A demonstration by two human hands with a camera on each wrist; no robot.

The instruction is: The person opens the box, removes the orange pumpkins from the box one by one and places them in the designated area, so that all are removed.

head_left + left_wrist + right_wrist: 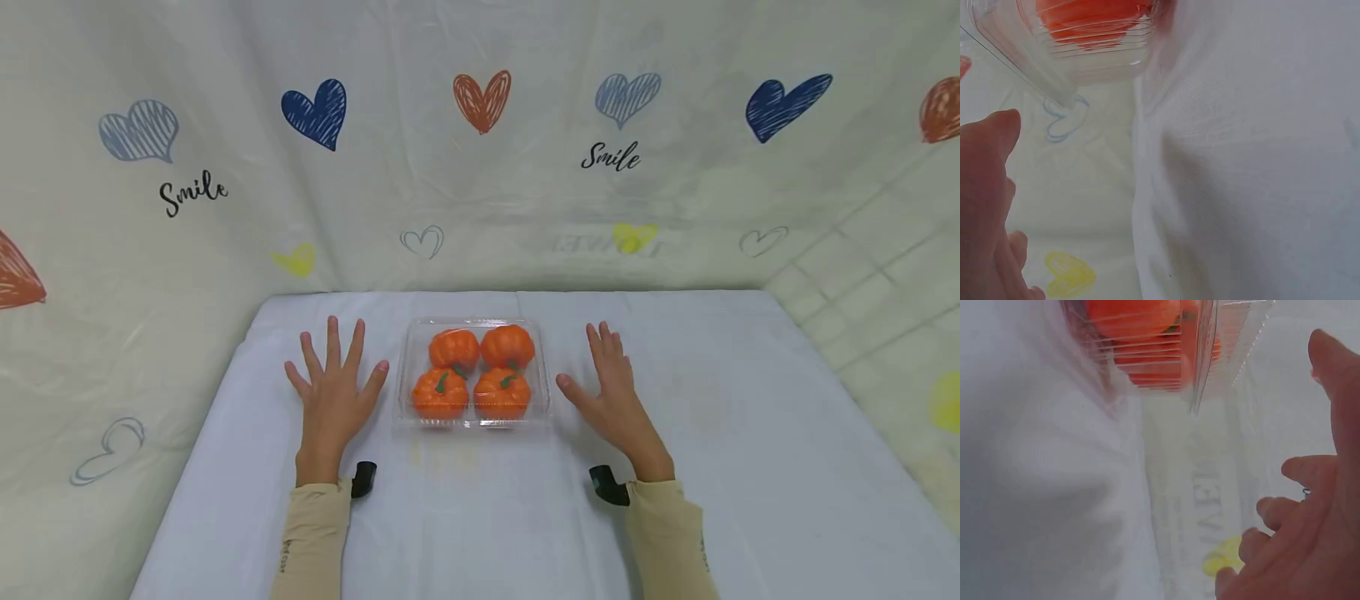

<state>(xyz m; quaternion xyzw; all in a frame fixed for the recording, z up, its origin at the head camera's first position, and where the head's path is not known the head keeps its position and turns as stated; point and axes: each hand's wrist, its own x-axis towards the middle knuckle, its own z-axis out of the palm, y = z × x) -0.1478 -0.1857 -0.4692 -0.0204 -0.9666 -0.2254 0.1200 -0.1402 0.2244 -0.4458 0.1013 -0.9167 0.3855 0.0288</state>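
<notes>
A clear plastic box (pixel 471 423) with its lid down stands on the white-covered table, several orange pumpkins (pixel 502 393) with green stems inside it. To its left, my left hand (pixel 332 406) is held palm down with fingers spread, apart from the box. My right hand (pixel 618 406) is on the other side, fingers straight and thumb pointing toward the box, holding nothing. In the left wrist view the box (pixel 1097 69) is beyond the thumb of my left hand (pixel 985 187). The right wrist view shows the box's ridged side (pixel 1147 362) apart from my right hand (pixel 1304 519).
A white cloth (pixel 480 517) covers the table. Behind the table's far edge hangs a pale curtain (pixel 525 200) printed with hearts and lettering. Black wrist pieces (pixel 363 479) stick out from the inner side of both sleeves.
</notes>
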